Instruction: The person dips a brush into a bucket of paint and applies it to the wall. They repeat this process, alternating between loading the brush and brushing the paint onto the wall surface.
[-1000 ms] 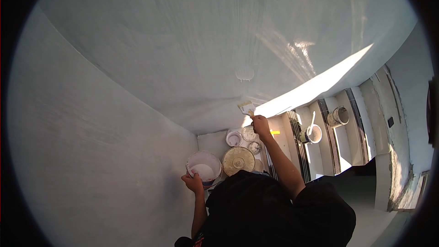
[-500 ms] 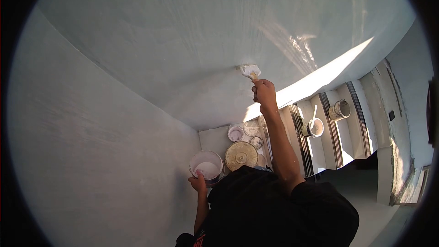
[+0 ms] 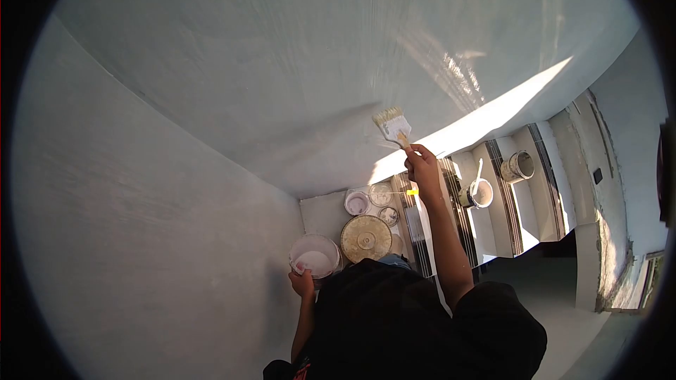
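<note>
1. Now the brush (image 3: 395,127), two o'clock from centre, has dipped toward five o'clock, suggesting brushwork under way.
2. Right grip (image 3: 422,169) clasps it.
3. Left grip (image 3: 303,282) holds the bucket (image 3: 308,240) by its seven-o'clock edge.

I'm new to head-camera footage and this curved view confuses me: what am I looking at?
There's no machine: one camera, worn on a person's head, looks forward and down at two bare hands. The right hand holds a wide brush by its handle, near the wall. The left hand grips the rim of a bucket containing pale liquid. Close by are a large round lid and small tubs. Two pots stand on steps.
</note>
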Demonstrator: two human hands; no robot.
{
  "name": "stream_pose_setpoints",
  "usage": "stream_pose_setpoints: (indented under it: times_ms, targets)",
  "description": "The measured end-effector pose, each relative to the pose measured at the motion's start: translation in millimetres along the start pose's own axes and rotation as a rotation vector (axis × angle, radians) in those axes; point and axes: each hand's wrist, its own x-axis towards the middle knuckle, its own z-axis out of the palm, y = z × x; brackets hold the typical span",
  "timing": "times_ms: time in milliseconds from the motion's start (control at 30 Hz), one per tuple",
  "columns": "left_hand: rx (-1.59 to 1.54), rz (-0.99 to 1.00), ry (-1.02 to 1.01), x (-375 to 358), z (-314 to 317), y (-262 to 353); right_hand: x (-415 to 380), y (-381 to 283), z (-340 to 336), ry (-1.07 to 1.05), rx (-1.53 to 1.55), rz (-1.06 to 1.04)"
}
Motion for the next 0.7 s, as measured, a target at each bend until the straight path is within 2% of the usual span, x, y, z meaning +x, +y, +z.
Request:
stream_pose_setpoints:
  times_ms: [100,167,267,367,700]
  targets:
    - [0.03,0.122,0.065,-3,-7,-4,31,98,-19,0.09,-0.147,0.075]
    - [0.015,0.099,0.057,-12,-18,7,57,145,-27,0.167,-0.235,0.108]
    - [0.046,0.077,0.052,-15,-22,11,99,174,-25,0.267,-0.285,-0.013]
    - [0.08,0.062,0.052,-12,-24,11,84,95,3,0.27,-0.099,0.058]
    - [0.02,0.017,-0.011,4,0,1,13,-106,42,0.163,0.147,-0.132]
